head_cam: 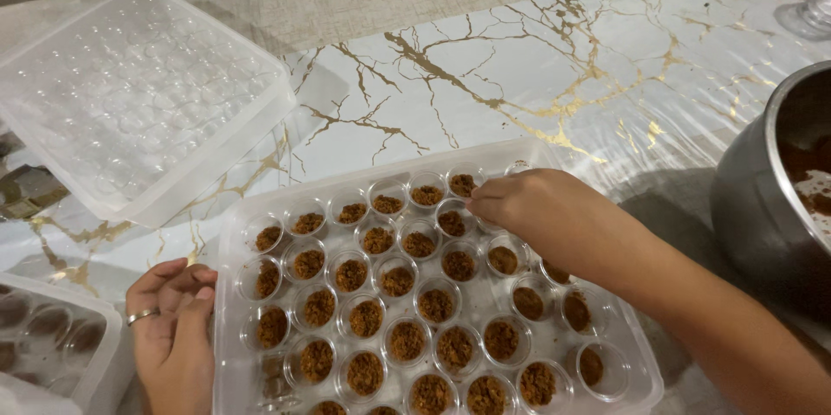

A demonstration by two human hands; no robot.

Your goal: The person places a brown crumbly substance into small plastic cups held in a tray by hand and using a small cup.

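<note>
A clear rectangular plastic tray [227, 250] lies on the white marble-patterned table [537, 60] with gold veins, and it is filled with rows of small clear plastic cups [397, 281], each holding a layer of brown crumbs. The right hand [528, 207] reaches in from the right across the far end of the tray, its fingertips [478, 204] pinched close together just above the cups in the second row from the far edge; the grip is narrow, and whether anything small sits between the fingers cannot be told. The left hand [173, 328], with a silver ring [143, 315] on one finger, rests against the near left wall of the tray, fingers curled and touching the rim, its grip loose and not closed around anything. To the upper left, well apart from the tray, a clear plastic lid with round dimples [130, 95] lies tilted over the edge of the table. At the lower left corner a second clear plastic container [82, 354] with dark-filled cups shows just beside the left hand. On the right edge stands a round steel pot [762, 207] with brown mixture inside, near the right forearm. A clear glass base [809, 17] sits at the far right corner of the table.
</note>
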